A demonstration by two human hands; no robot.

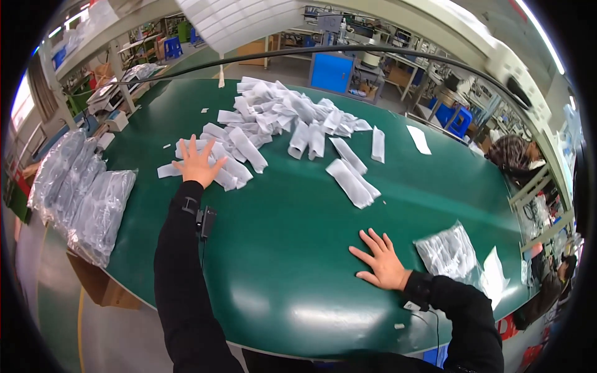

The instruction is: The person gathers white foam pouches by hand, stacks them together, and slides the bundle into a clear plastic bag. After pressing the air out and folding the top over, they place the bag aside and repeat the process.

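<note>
My left hand lies with fingers spread on several white translucent sleeves at the near left side of a large heap. The heap of white sleeves covers the far middle of the green table. My right hand rests palm down on the bare tabletop, its fingers apart and nothing in it. Just right of it sits a clear plastic bag filled with similar pale pieces. A few loose sleeves lie between the heap and my right hand.
Filled clear bags are stacked at the table's left edge. A white sheet lies at the far right, and a crumpled white piece near the right edge. A black cable crosses overhead. Another person is beyond the right edge.
</note>
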